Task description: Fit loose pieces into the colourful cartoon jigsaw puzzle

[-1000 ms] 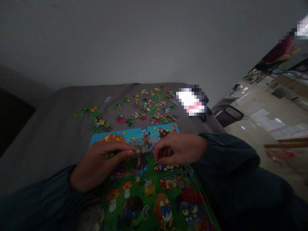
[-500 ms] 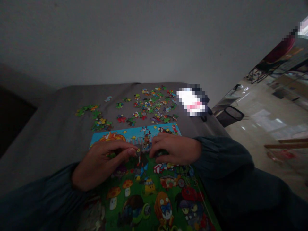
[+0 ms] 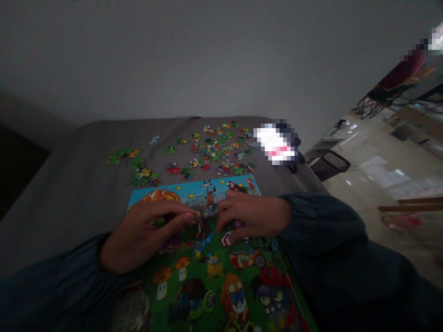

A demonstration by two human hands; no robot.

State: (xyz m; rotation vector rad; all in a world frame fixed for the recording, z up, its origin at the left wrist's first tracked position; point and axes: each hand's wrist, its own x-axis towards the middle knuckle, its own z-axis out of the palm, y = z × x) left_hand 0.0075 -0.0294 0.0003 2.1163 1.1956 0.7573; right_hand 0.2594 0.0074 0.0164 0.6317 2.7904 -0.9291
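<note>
A green and blue cartoon puzzle board (image 3: 194, 302) lies on the grey cloth in front of me, its sky-blue edge at the far side. Over its upper left part, my left hand (image 3: 147, 235) is closed, thumb and index finger pinching a small greyish jigsaw piece (image 3: 198, 214). My right hand (image 3: 254, 214) rests over the upper right part, fingers bent down and the thumb apart from them. Its fingertips are beside a red-and-white patch of the picture, and I see nothing held there. Both palms hide parts of the picture beneath.
Many loose jigsaw pieces (image 3: 221, 147) are scattered beyond the board, with another cluster (image 3: 143, 175) to the left. A pixelated bright object (image 3: 275, 145) lies at the table's right. A grey wall (image 3: 207, 60) rises behind. Right of the table are floor and furniture.
My right hand's thumb has shifted slightly down and left, and its fingers have tilted over the board. My left hand keeps its pinch nearly in place. The view has moved slightly.
</note>
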